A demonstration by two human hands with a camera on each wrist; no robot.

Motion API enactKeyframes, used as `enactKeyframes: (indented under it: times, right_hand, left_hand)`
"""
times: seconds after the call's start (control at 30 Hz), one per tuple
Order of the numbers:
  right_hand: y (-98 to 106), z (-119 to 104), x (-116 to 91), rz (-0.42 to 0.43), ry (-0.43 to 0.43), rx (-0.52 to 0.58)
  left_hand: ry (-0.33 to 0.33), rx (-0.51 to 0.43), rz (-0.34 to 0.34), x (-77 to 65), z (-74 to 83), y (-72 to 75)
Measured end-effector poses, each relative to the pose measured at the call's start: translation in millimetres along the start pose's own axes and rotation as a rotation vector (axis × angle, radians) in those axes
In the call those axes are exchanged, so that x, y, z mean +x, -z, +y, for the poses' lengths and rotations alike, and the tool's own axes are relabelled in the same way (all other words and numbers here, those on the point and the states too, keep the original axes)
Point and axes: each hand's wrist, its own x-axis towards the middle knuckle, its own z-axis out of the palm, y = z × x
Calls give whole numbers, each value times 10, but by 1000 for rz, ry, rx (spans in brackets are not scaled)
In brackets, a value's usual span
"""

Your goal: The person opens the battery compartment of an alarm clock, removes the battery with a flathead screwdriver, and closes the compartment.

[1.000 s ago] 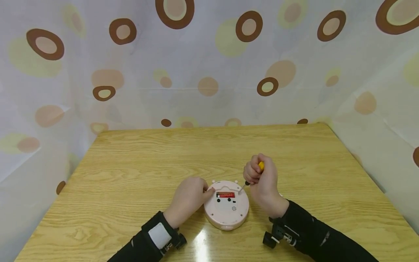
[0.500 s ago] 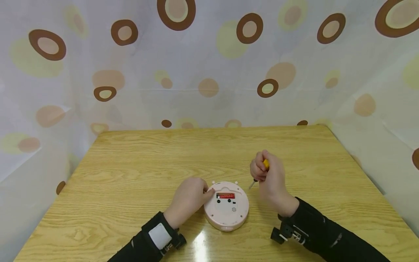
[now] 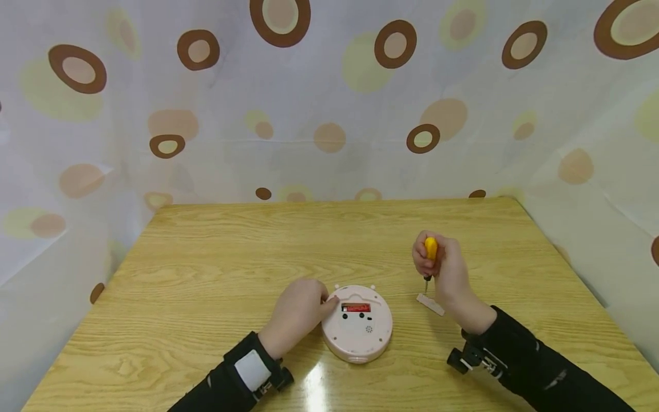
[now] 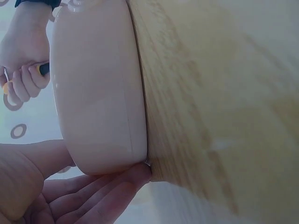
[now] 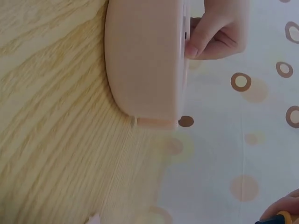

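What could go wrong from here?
The tip of the screwdriver, close to the small pale strip, might scratch it or flick it away. The red battery sits uncovered in the round pink device, so it could drop out if the left hand, gripping the edge, tips the device.

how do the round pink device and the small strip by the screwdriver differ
The device is round and thick; the strip is narrow and looks thin. The device is far larger than the strip. The left hand holds the device, while the strip lies near the tip of the screwdriver. Both are pale pinkish and rest on the table.
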Motion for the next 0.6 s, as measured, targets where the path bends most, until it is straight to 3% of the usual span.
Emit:
enactKeyframes:
  times: [0.2, 0.37, 0.6]
  right_hand:
    - [140, -67, 1, 43, -71, -162]
    - [267, -39, -22, 77, -11, -270]
    - [517, 28, -1, 51, 23, -382]
  left_hand:
    - [-2, 7, 3, 7, -2, -1]
    - [3, 0, -5, 9, 0, 2]
    - [-2, -2, -2, 8, -6, 4]
